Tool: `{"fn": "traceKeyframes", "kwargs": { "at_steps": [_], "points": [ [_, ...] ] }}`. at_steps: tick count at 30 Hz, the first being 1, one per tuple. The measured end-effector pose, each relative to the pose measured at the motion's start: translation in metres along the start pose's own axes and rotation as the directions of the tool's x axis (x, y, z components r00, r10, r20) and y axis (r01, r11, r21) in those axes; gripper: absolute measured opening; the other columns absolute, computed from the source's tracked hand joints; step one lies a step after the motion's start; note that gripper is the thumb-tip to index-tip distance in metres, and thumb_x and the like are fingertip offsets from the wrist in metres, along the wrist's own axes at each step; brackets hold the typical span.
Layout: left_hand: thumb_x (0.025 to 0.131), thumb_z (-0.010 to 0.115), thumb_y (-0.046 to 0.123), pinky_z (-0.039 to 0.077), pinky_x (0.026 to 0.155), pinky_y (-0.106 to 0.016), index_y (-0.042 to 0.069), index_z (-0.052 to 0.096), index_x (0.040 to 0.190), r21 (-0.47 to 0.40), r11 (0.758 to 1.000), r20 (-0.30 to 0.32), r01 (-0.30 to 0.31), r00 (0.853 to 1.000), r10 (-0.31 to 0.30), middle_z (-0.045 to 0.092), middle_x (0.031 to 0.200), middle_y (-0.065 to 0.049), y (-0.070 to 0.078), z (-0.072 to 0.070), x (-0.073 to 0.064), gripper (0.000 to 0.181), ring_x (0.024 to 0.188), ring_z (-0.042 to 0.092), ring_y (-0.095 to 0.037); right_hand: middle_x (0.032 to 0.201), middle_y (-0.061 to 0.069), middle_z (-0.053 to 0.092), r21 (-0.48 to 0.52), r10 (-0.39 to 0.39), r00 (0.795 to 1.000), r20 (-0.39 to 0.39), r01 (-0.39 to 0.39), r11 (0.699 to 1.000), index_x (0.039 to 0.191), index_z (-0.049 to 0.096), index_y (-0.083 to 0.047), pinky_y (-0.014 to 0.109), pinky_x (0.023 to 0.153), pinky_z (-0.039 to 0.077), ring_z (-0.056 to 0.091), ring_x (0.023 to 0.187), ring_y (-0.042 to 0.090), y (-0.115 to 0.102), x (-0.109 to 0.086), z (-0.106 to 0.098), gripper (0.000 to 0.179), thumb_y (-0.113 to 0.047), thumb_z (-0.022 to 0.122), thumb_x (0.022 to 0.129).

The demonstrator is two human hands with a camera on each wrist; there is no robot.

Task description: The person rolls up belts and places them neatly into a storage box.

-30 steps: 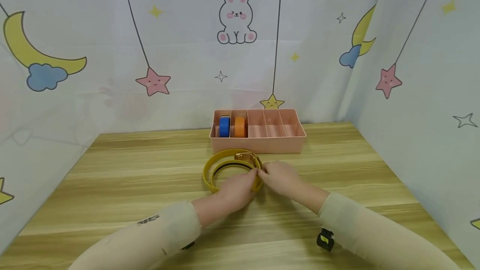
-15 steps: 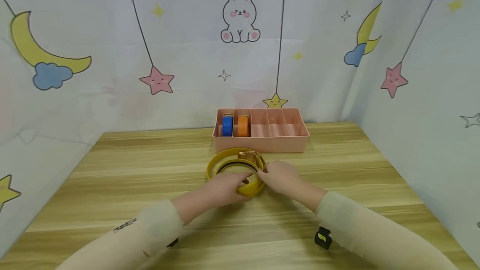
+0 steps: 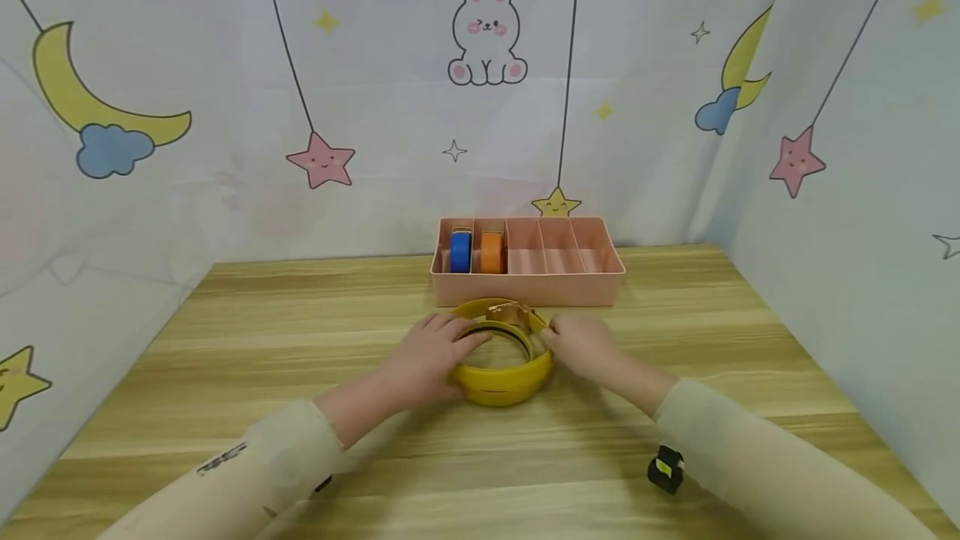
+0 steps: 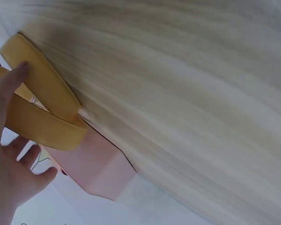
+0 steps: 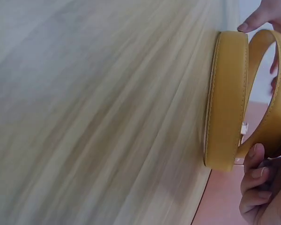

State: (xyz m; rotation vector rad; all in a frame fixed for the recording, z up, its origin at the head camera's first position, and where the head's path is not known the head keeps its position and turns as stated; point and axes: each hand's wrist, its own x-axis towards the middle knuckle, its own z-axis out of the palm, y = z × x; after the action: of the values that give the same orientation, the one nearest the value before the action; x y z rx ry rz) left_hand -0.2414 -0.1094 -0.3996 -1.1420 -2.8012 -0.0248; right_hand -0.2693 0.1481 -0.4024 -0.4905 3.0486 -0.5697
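Note:
A yellow belt [image 3: 498, 387] lies coiled in loose loops on the table, its gold-coloured buckle [image 3: 510, 315] at the back of the coil. My left hand [image 3: 427, 361] is at the coil's left side with its fingers spread. Its thumb reaches over the loops, and in the left wrist view a fingertip touches the belt [image 4: 47, 84]. On the opposite side, my right hand [image 3: 585, 344] pinches the belt between thumb and curled fingers. The right wrist view shows those bent fingers [image 5: 255, 178] against an inner loop. Part of the coil's left side is hidden behind my left hand.
Just behind the coil stands a pink divided box [image 3: 525, 290]. A rolled blue belt [image 3: 461, 252] and a rolled orange belt [image 3: 492, 253] sit in its two leftmost compartments. A patterned white cloth [image 3: 375, 107] hangs behind the wood-grain table [image 3: 300, 307].
My left hand has gone from the coil's front right to its left side, and its fingers have opened out. The right hand keeps its pinch. The coil looks narrower.

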Motion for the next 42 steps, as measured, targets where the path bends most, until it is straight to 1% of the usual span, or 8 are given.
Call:
{"fn": "traceKeyframes", "kwargs": {
  "at_steps": [5,8,10,14,18,23,32,42],
  "points": [
    [0.06,0.092,0.045,0.042,0.097,-0.047,0.004,0.051,0.126,-0.058,0.989,-0.222,0.135,0.964,-0.145,0.047,0.129,-0.016,-0.005,0.002,-0.001,0.088,0.115,0.047,-0.033,0.056,-0.001,0.051,0.088,-0.023,0.999,0.023,0.021,0.996,0.067,0.057,-0.011,0.031,0.053,0.039,0.047,0.051,0.015,0.015,-0.007,-0.01,0.028,-0.017,0.046,0.091],
    [0.059,0.092,0.048,0.046,0.084,-0.038,0.005,0.054,0.104,-0.086,0.977,-0.246,0.195,0.946,-0.211,0.049,0.104,-0.009,-0.007,0.003,0.0,0.072,0.094,0.05,-0.027,0.052,-0.001,0.049,0.127,-0.044,0.999,0.014,0.042,0.991,0.066,0.056,-0.01,0.031,0.053,0.038,0.045,0.049,0.015,0.023,-0.013,-0.016,0.027,-0.015,0.045,0.091],
    [0.063,0.088,0.051,0.047,0.078,-0.035,0.006,0.057,0.095,-0.094,0.975,-0.213,0.204,0.952,-0.219,0.049,0.095,-0.004,-0.008,0.003,0.001,0.063,0.085,0.049,-0.023,0.05,-0.001,0.047,0.151,-0.059,0.998,0.01,0.057,0.987,0.065,0.054,-0.01,0.032,0.053,0.038,0.044,0.048,0.015,0.027,-0.016,-0.021,0.028,-0.013,0.044,0.091],
    [0.076,0.079,0.051,0.048,0.089,-0.039,0.008,0.069,0.101,-0.122,0.986,-0.118,0.115,0.984,-0.129,0.061,0.107,-0.005,-0.01,0.005,0.005,0.05,0.098,0.057,-0.025,0.049,-0.001,0.046,0.182,-0.075,0.997,0.01,0.072,0.981,0.064,0.052,-0.01,0.032,0.054,0.037,0.043,0.047,0.016,0.036,-0.022,-0.027,0.03,-0.011,0.044,0.092],
    [0.089,0.07,0.039,0.039,0.104,-0.043,0.01,0.067,0.122,-0.117,0.992,-0.039,-0.045,0.998,0.04,0.056,0.136,-0.008,-0.012,0.01,0.006,0.044,0.122,0.05,-0.029,0.053,0.001,0.049,0.2,-0.079,0.997,0.019,0.074,0.977,0.066,0.054,-0.01,0.032,0.053,0.04,0.046,0.048,0.016,0.045,-0.026,-0.03,0.03,-0.011,0.043,0.094],
    [0.096,0.062,0.033,0.035,0.108,-0.041,0.016,0.051,0.143,-0.103,0.983,0.067,-0.153,0.985,0.161,0.046,0.147,-0.002,-0.008,0.013,0.008,0.051,0.131,0.043,-0.025,0.058,0.002,0.048,0.259,-0.081,0.996,0.042,0.067,0.964,0.069,0.053,-0.01,0.031,0.05,0.042,0.047,0.049,0.015,0.057,-0.029,-0.03,0.028,-0.008,0.042,0.095],
    [0.097,0.059,0.039,0.031,0.11,-0.04,0.017,0.039,0.151,-0.081,0.977,0.111,-0.199,0.972,0.207,0.037,0.153,0.001,0.009,0.015,0.022,0.062,0.137,0.036,-0.022,0.065,0.004,0.053,0.324,-0.07,0.998,0.003,0.066,0.944,0.091,0.064,0.0,0.032,0.052,0.046,0.051,0.055,0.018,0.068,-0.03,-0.043,0.027,-0.011,0.04,0.099],
    [0.097,0.054,0.046,0.026,0.113,-0.041,0.016,0.027,0.155,-0.091,0.961,0.172,-0.261,0.946,0.274,0.026,0.158,0.002,0.025,0.023,0.035,0.071,0.142,0.028,-0.022,0.064,0.0,0.056,0.309,-0.112,0.994,0.016,0.102,0.946,0.086,0.06,-0.005,0.03,0.055,0.042,0.049,0.057,0.018,0.073,-0.036,-0.059,0.026,-0.013,0.04,0.101]
  ]
}}
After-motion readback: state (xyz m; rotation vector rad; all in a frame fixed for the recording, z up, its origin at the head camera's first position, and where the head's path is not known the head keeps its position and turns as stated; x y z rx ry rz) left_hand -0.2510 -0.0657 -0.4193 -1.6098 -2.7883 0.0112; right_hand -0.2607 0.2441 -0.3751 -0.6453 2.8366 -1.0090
